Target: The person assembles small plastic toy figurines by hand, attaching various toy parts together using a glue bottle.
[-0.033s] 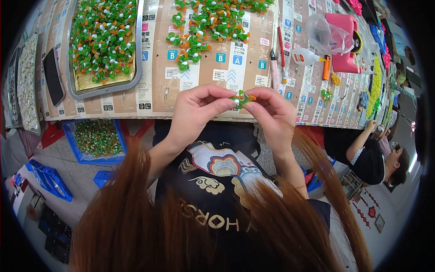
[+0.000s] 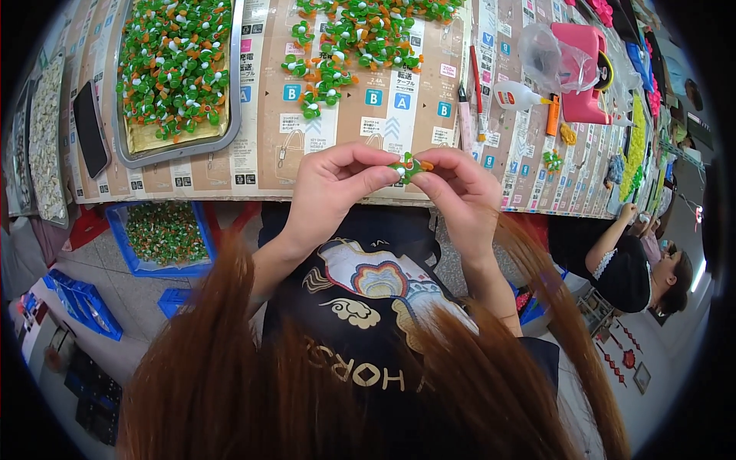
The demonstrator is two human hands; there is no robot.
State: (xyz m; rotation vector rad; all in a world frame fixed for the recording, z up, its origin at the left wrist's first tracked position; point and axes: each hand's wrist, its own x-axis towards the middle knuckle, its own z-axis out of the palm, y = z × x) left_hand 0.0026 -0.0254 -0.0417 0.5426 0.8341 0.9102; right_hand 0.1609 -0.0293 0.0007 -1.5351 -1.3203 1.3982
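Note:
Between my fingertips, at the table's near edge, is a small green, white and orange plastic piece [image 2: 407, 170]. My left hand [image 2: 335, 184] pinches it from one side, thumb against forefinger. From the other side my right hand [image 2: 462, 192] grips it near its orange tip with thumb and forefinger. The fingertips partly cover the piece, so its exact kind is unclear. Beyond my hands lies a loose heap of similar pieces [image 2: 368, 34]. A grey-rimmed tray [image 2: 235, 100] at the left is piled with more of them.
A dark phone [image 2: 90, 130] lies left of the tray. To the right are a thin red brush [image 2: 477, 92], a white glue bottle [image 2: 515, 95], an orange marker-like tool [image 2: 552, 115] and a pink tape dispenser [image 2: 586, 73]. A blue crate [image 2: 126, 257] stands below. Another person [image 2: 636, 264] sits at the right.

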